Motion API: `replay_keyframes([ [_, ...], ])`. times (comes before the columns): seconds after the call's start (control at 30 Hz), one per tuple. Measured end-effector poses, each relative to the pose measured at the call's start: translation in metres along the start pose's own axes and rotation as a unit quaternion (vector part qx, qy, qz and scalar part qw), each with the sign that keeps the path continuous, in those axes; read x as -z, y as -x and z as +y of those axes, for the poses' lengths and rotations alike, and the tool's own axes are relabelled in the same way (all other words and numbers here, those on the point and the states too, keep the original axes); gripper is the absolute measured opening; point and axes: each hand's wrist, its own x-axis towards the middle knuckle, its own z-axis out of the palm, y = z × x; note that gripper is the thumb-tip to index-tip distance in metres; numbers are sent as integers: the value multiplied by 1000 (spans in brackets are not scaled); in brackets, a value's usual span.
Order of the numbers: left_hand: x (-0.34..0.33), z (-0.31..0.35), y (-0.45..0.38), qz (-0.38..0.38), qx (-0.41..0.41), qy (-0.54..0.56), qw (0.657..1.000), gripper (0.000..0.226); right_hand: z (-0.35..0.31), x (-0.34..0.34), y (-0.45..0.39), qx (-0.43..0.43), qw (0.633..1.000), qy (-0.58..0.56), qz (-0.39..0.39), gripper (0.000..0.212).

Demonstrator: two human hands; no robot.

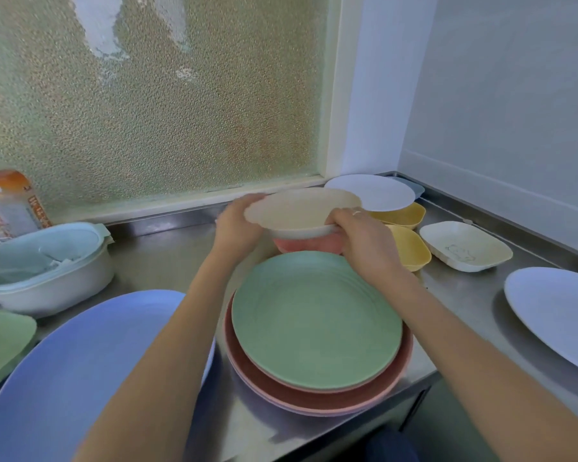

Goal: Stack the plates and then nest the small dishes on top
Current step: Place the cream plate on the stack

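A green plate [314, 321] lies on top of pink plates [317, 396] in a stack at the counter's front edge. Behind the stack I hold a beige bowl [301, 211] in the air with both hands. My left hand [236, 225] grips its left rim and my right hand [359, 235] grips its right rim. Directly under the bowl sits a pink bowl [309, 245], mostly hidden. Two yellow small dishes [409, 248] and a cream rectangular dish [466, 245] stand to the right.
A large blue plate [80, 368] lies front left beside a green dish [0, 345]. A pale lidded container [47, 268] and a bottle [9, 201] stand at left. White plates lie at back right [374, 191] and far right [558, 315]. The steel counter [167, 255] meets a frosted window.
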Motion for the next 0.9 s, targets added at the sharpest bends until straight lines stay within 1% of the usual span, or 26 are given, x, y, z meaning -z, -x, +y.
replay_keyframes([
  [0.03,9,3,4,33,26,34,999,47,1,4,10,9,1000,-13,17,32],
  [0.07,17,6,9,49,51,44,997,44,0,9,22,6,999,-18,31,25],
  [0.1,22,8,15,48,66,51,995,42,-2,14,35,6,999,-23,48,16],
  [0.13,25,9,21,36,76,56,995,39,-7,21,49,4,998,-20,64,16],
  [0.23,27,10,38,8,108,78,991,34,-22,37,95,-1,997,-3,81,25],
  [0.33,26,11,55,-10,135,176,975,20,-31,46,134,-5,997,4,78,25],
  [0.4,26,12,67,-11,155,218,964,12,-32,47,152,8,998,-7,68,19],
  [0.47,26,9,79,-12,143,198,970,7,-34,45,165,29,998,-29,48,22],
  [0.57,26,0,89,-25,130,120,984,18,-38,43,174,40,998,-53,17,20],
  [0.63,26,-4,93,-27,133,88,987,30,-39,43,176,32,998,-54,10,16],
  [0.67,27,-5,95,-24,132,79,988,34,-39,43,176,27,998,-55,10,18],
  [0.77,27,-8,101,-17,137,65,988,34,-34,43,176,18,997,-77,-13,25],
  [0.83,26,-9,106,-20,142,62,988,30,-30,45,174,18,993,-106,-37,24],
  [0.9,24,-8,110,-15,128,52,990,28,-30,46,172,19,991,-123,-56,21],
])
